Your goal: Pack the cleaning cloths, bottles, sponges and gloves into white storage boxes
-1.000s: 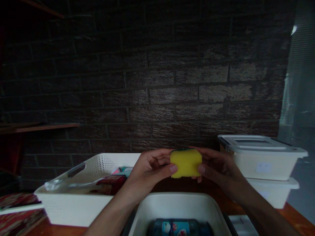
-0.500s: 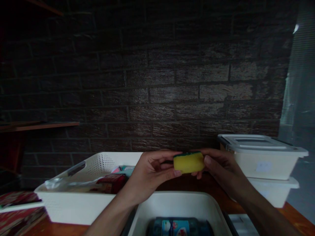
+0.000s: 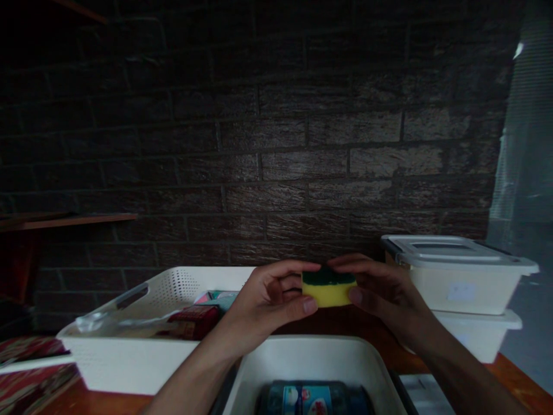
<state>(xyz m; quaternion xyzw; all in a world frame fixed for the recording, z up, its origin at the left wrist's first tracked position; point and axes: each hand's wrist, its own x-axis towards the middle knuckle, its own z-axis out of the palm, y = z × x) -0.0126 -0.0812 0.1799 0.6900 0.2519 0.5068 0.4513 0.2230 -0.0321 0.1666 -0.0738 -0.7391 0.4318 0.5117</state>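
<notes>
One brick wall (image 3: 259, 144) | two stacked boxes (image 3: 484, 291) | left hand (image 3: 266, 302), right hand (image 3: 389, 294): fingers pinching one sponge (image 3: 330, 294)

A yellow sponge (image 3: 329, 293) with a dark green top is held level between both hands (image 3: 330, 291).

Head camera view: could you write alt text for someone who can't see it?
Two bare hands, left and right, hold a yellow-and-green sponge above an open white bin containing a dark, blue-labelled container, before a dark brick wall.
</notes>
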